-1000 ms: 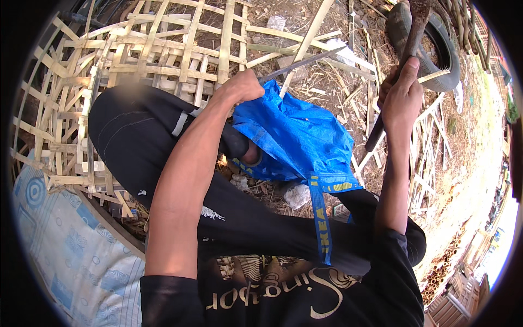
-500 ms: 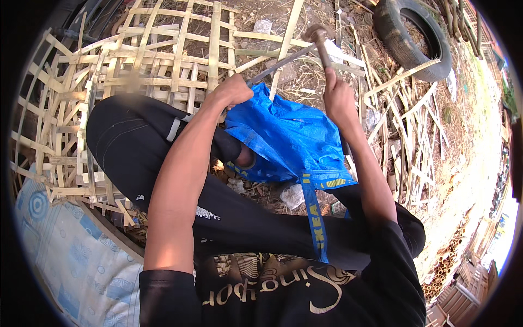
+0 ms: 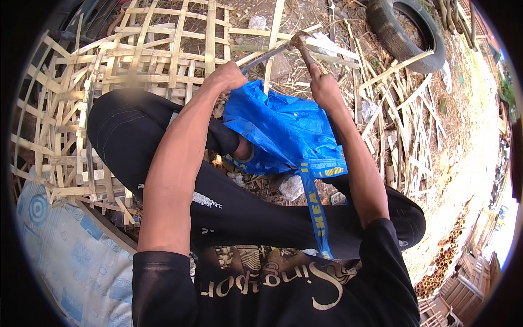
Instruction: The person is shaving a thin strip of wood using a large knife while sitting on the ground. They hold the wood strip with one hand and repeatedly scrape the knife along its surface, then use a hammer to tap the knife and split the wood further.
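Note:
My left hand (image 3: 232, 76) is closed around one end of a long, thin grey metal blade (image 3: 266, 56), which slants up to the right. A hammer (image 3: 301, 43) is gripped by its handle in my right hand (image 3: 326, 89). The hammer's head overlaps the blade's far end; whether they touch I cannot tell. Beneath both hands a crumpled blue woven plastic bag (image 3: 283, 122) lies over the ground between my bent legs, its strap (image 3: 315, 212) trailing across my thigh.
Woven bamboo lattice (image 3: 180, 41) spreads at the left and far left. An old tyre (image 3: 400, 38) lies at the far right, with loose bamboo strips (image 3: 403, 120) nearer. A pale blue patterned cloth (image 3: 81, 256) is at the lower left. Cut bamboo tubes (image 3: 444, 261) are stacked at the lower right.
The hammer and my right hand have shifted left, the hammer's head coming lower toward the blade's far end. My left hand keeps its grip on the blade. The whole view has moved slightly.

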`<action>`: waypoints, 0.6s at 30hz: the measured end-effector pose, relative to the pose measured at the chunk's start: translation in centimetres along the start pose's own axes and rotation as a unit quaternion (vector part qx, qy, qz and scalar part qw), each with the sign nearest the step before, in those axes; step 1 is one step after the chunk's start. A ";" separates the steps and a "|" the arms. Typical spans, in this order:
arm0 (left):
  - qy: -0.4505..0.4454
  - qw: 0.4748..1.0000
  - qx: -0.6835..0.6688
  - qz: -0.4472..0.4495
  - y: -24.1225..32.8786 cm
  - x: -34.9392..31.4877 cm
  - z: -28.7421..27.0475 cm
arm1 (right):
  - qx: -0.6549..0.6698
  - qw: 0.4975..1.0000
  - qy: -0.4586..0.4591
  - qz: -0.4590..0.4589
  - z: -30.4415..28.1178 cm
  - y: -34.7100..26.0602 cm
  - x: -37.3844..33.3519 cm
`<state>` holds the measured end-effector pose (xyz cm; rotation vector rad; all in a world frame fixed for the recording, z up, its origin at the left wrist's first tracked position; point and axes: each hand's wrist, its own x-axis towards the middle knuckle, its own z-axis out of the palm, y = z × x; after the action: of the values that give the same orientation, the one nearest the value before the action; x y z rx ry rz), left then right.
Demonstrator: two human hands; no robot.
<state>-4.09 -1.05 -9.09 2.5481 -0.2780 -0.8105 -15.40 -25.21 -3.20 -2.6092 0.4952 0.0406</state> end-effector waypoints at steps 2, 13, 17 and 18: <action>0.131 0.989 0.034 0.065 -6.2 2.0 3.0 | 0.041 0.998 0.055 -0.013 -3.6 -2.2 0.1; -0.001 0.998 0.050 0.041 -0.2 -0.7 -0.5 | 0.019 0.989 0.081 -0.120 0.6 3.2 1.8; -0.076 0.996 -0.039 -0.039 0.2 -3.0 0.4 | 0.192 0.976 0.104 -0.026 -10.4 -5.8 -0.1; -0.065 0.998 0.005 -0.003 -0.2 -2.2 0.2 | 0.175 0.966 0.183 -0.054 -9.5 -5.9 -0.1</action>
<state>-5.97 -0.22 -8.25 2.5099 -0.3155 -0.9812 -14.01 -24.75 7.87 -2.2908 0.4366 -0.5274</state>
